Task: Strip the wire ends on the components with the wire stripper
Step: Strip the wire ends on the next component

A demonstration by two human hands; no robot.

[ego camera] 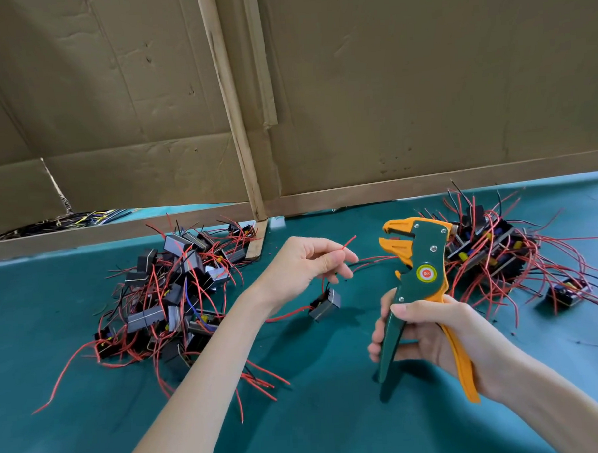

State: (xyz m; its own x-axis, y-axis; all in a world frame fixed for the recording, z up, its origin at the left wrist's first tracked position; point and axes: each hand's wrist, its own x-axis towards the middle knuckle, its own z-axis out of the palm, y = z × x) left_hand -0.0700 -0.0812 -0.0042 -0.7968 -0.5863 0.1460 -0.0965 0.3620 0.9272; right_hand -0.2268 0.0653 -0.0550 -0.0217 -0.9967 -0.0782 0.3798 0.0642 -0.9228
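Right hand (429,333) wraps both handles of the wire stripper (424,265), head up. Just left of it, left hand (302,264) pinches a red wire (346,243); its component (325,304) hangs below, over the teal counter (333,413). Risk: the hanging weight skews the wire in the head, giving nicked strands, and neighbouring leads could slip in. Left pile (170,297) and right pile (490,252) flank the stripper, with a cardboard wall (421,84) beyond.

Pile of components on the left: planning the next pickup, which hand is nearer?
Left. The left hand, pinching a red wire, is right of the pile; the right hand grips the wire stripper farther right.
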